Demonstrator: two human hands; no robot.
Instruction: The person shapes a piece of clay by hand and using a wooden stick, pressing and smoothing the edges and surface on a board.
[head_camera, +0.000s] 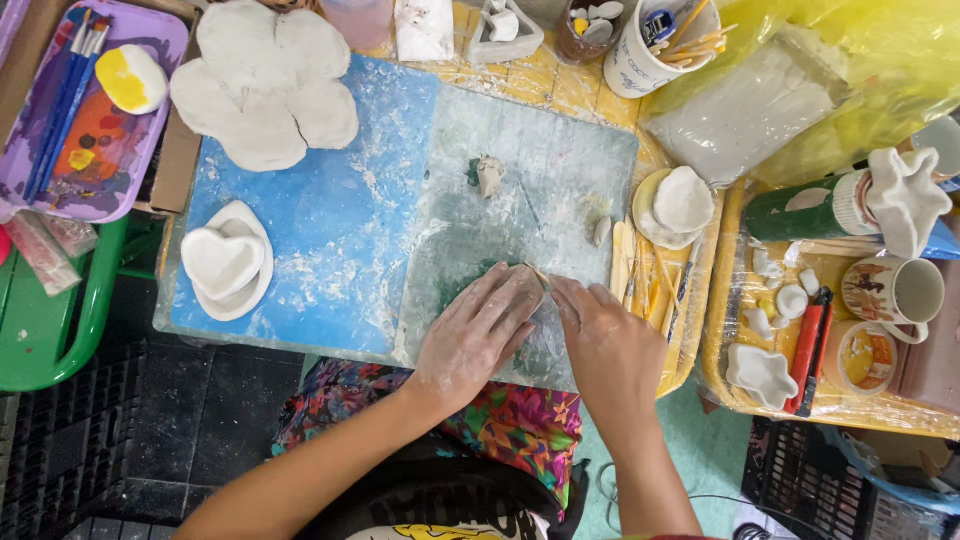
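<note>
Both hands work at the near edge of the grey-green, clay-smeared work board (530, 190), which lies on the table partly over a blue plastic sheet (330, 210).

The left hand (478, 335) lies palm down, its fingers (510, 292) together and pointing away and to the right, pressed flat on a thin, pale slab of wet clay (535, 335). The right hand (605, 345) sits just beside it, fingers (568, 297) close together and angled up and to the left, so that the two sets of fingertips nearly meet at a small pale corner of clay (541, 276). Neither hand is closed around anything; both rest on the surface.

The slab lies directly under and between the hands, mostly covered by them. Its outline and long axis cannot be told. Both hands are equally near to it, the left covering more.

Further along the board, well apart from the hands, stands a small grey lump of clay (489, 175). To the left, on the blue sheet, rests a white heart-shaped clay dish (225, 262), and beyond it a large white flower-shaped clay piece (265, 85). To the right of the board lie wooden modelling sticks (627, 262).
</note>
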